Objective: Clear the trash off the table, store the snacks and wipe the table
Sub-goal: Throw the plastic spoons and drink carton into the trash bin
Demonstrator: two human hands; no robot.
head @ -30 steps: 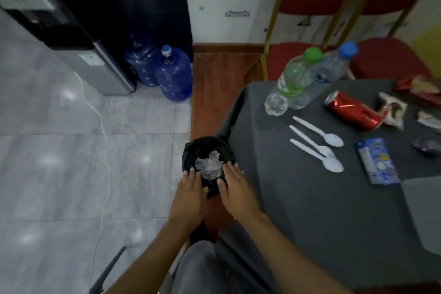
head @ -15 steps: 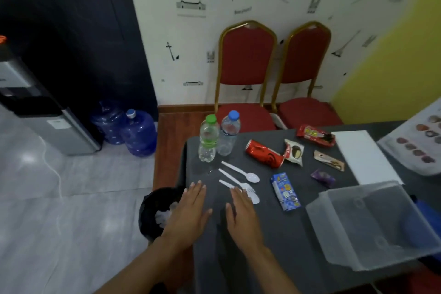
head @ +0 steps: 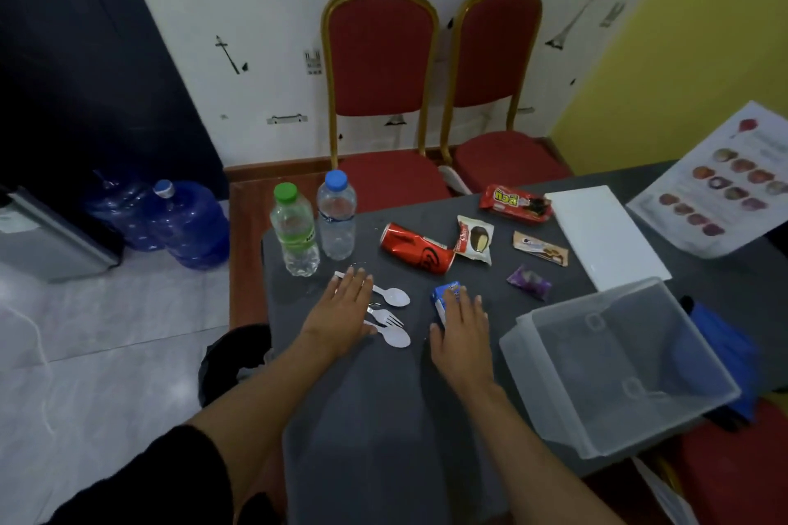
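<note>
Left hand (head: 346, 309): open, palm down, fingers spread, flat over the handles of the cutlery (head: 390, 316); gripping nothing.
Right hand (head: 462, 326): open, palm down, fingers over the near end of the blue pack (head: 443, 298); cannot tell if it presses on it.
Cutlery: two white plastic spoons and a fork between them, bowls pointing right, lying on the bench (head: 375, 418).
Bin (head: 232, 358): black-lined, on the floor at the bench's left edge, mostly hidden by the left forearm; contents not readable.
Tub (head: 618, 367): clear plastic, on the bench's right side, tilted with its opening toward the camera; nothing seen inside.
Bottles: green-cap bottle (head: 295, 230) and blue-cap bottle (head: 336, 217), upright, side by side at the far left corner; clear, fill level unclear.
Can (head: 415, 248): red, crushed, on its side, mid-bench.
Snacks: white wrapper (head: 475, 241) touching the can's right end; red pack (head: 515, 204) at the far edge; tan bar (head: 540, 248); purple wrapper (head: 529, 281), just beyond the tub.
White board (head: 605, 234): flat, beyond the tub.
Water jugs (head: 179, 222): blue, on the floor at left.
</note>
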